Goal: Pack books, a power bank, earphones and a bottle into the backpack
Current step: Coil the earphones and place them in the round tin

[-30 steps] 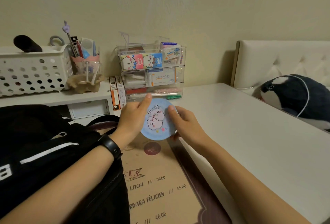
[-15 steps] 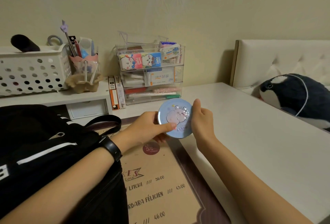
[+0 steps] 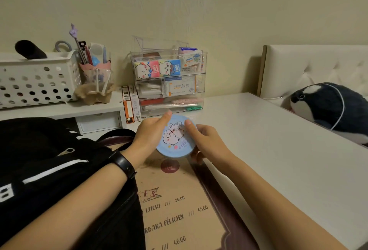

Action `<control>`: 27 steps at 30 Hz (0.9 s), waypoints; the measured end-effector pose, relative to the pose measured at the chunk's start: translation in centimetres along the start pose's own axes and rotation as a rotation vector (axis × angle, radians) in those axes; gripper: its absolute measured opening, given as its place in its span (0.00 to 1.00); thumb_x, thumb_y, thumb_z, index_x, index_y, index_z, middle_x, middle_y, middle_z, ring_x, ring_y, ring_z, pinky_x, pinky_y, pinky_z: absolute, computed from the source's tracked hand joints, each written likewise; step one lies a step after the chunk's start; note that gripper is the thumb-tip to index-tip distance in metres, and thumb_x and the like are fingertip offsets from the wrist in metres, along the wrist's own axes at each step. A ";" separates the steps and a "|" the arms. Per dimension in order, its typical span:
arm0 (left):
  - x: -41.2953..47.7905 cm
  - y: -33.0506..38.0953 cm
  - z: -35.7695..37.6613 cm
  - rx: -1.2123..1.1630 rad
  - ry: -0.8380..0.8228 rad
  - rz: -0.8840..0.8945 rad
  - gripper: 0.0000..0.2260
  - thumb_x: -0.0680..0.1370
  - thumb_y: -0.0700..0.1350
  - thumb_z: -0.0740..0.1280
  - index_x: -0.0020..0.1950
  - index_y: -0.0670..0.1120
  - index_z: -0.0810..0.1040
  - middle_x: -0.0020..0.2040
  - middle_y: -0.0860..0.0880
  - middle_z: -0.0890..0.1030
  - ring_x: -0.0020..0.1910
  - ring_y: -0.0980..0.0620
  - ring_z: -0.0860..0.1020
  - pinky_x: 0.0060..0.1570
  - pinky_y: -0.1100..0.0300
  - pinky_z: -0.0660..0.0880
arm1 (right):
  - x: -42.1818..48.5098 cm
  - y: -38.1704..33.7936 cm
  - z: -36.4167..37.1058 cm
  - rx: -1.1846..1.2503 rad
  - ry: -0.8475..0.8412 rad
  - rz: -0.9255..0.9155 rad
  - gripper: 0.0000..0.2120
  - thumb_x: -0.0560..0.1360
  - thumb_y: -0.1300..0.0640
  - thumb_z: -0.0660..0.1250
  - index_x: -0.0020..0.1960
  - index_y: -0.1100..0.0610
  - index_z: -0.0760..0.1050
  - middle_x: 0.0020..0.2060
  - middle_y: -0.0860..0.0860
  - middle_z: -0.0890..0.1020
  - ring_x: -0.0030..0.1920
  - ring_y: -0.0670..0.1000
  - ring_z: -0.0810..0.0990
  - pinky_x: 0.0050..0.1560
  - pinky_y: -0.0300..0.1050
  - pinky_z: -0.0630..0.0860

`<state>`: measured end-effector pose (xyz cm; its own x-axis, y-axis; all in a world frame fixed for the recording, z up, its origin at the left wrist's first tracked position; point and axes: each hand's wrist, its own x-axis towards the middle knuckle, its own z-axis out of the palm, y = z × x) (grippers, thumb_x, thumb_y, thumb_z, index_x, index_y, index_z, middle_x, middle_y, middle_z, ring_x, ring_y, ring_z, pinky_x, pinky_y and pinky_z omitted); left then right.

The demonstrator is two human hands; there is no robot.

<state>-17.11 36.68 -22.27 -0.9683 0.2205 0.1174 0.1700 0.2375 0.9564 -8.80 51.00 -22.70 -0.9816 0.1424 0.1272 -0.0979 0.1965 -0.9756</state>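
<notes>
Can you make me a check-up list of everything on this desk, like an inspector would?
Surface: white desk, with a brown printed mat lying on it at the front.
Job's things: black backpack on the left; round blue case with cartoon faces, held above the mat. Books, power bank, bottle: nothing seen.
Clutter: white holed basket, pen cup, clear stacked drawers at the back.
Hands: left hand and right hand both grip the case at its sides.
Cables: a thin white line crosses the plush toy; cord or stitching, cannot tell.
Surroundings: cream wall, padded headboard on the right.
</notes>
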 end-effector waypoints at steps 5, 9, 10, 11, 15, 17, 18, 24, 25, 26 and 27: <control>-0.5 0.4 0.3 0.105 -0.059 0.076 0.26 0.73 0.66 0.62 0.39 0.41 0.77 0.40 0.32 0.80 0.37 0.35 0.80 0.37 0.53 0.71 | 0.5 0.2 -0.2 0.022 0.044 0.020 0.24 0.79 0.42 0.59 0.39 0.62 0.75 0.25 0.52 0.75 0.22 0.47 0.68 0.22 0.34 0.60; -0.6 0.5 0.3 0.162 0.003 0.176 0.26 0.77 0.61 0.62 0.28 0.42 0.68 0.27 0.40 0.74 0.27 0.44 0.76 0.31 0.55 0.67 | 0.7 0.2 -0.4 0.004 0.037 -0.017 0.29 0.79 0.42 0.59 0.44 0.72 0.73 0.31 0.58 0.75 0.26 0.49 0.68 0.22 0.35 0.61; -0.7 0.5 0.3 0.172 0.005 0.181 0.25 0.77 0.61 0.61 0.28 0.44 0.68 0.26 0.42 0.74 0.27 0.46 0.76 0.31 0.55 0.67 | 0.7 0.1 -0.5 0.005 0.037 -0.017 0.29 0.79 0.42 0.59 0.43 0.71 0.73 0.31 0.58 0.75 0.25 0.49 0.68 0.22 0.35 0.61; -0.6 0.4 0.3 0.193 0.001 0.173 0.26 0.78 0.62 0.59 0.29 0.43 0.69 0.28 0.43 0.75 0.29 0.44 0.77 0.32 0.55 0.67 | 0.7 0.1 -0.5 0.007 0.043 -0.004 0.28 0.79 0.42 0.60 0.41 0.69 0.74 0.30 0.58 0.74 0.24 0.49 0.67 0.21 0.35 0.60; -0.3 -0.6 0.4 0.300 0.007 0.110 0.23 0.80 0.61 0.54 0.49 0.43 0.78 0.45 0.45 0.82 0.47 0.45 0.80 0.49 0.50 0.75 | 1.1 1.2 -0.9 -0.097 0.085 0.113 0.21 0.78 0.44 0.62 0.37 0.61 0.71 0.26 0.57 0.69 0.20 0.50 0.63 0.21 0.36 0.59; -0.4 -0.8 0.4 0.326 0.030 0.130 0.14 0.80 0.54 0.59 0.51 0.47 0.78 0.47 0.49 0.82 0.47 0.51 0.79 0.49 0.54 0.76 | 1.2 1.7 -1.2 -0.146 0.084 0.158 0.20 0.77 0.45 0.63 0.37 0.60 0.71 0.28 0.58 0.70 0.19 0.51 0.64 0.21 0.37 0.60; -0.4 -0.7 0.5 0.356 0.047 0.158 0.10 0.79 0.51 0.61 0.51 0.48 0.78 0.47 0.50 0.81 0.47 0.53 0.78 0.45 0.58 0.75 | 1.3 1.9 -1.3 -0.165 0.085 0.168 0.19 0.77 0.45 0.63 0.37 0.60 0.73 0.28 0.58 0.72 0.20 0.51 0.66 0.21 0.38 0.62; -0.5 -0.2 0.3 0.388 0.132 0.277 0.06 0.78 0.42 0.64 0.46 0.49 0.81 0.42 0.54 0.79 0.43 0.56 0.76 0.38 0.68 0.69 | 1.7 3.0 -1.2 -0.630 0.175 0.018 0.20 0.73 0.44 0.64 0.61 0.52 0.76 0.55 0.52 0.76 0.53 0.49 0.76 0.54 0.46 0.75; -0.6 0.0 0.1 0.381 0.147 0.294 0.07 0.78 0.42 0.64 0.45 0.50 0.80 0.42 0.54 0.80 0.43 0.56 0.77 0.39 0.67 0.70 | 1.5 3.1 -1.0 -0.728 0.200 -0.032 0.21 0.74 0.44 0.64 0.63 0.51 0.74 0.57 0.52 0.73 0.56 0.50 0.74 0.55 0.46 0.73; -0.8 0.4 0.0 0.370 0.156 0.300 0.07 0.78 0.41 0.64 0.44 0.51 0.80 0.42 0.53 0.81 0.43 0.55 0.78 0.40 0.66 0.71 | 1.3 2.9 -0.9 -0.792 0.209 -0.094 0.20 0.75 0.45 0.64 0.64 0.52 0.74 0.57 0.52 0.71 0.57 0.52 0.73 0.56 0.46 0.72; -1.0 0.9 -0.2 0.355 0.156 0.300 0.08 0.77 0.41 0.63 0.44 0.51 0.79 0.41 0.53 0.81 0.43 0.55 0.78 0.41 0.64 0.73 | 1.1 2.7 -0.8 -0.833 0.206 -0.162 0.18 0.76 0.47 0.63 0.63 0.52 0.75 0.56 0.53 0.71 0.57 0.54 0.72 0.56 0.47 0.72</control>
<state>-16.01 36.53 -21.47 -0.8781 0.1913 0.4387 0.4718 0.4992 0.7267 -10.05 52.43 -25.05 -0.9090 0.2078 0.3612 -0.0029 0.8636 -0.5042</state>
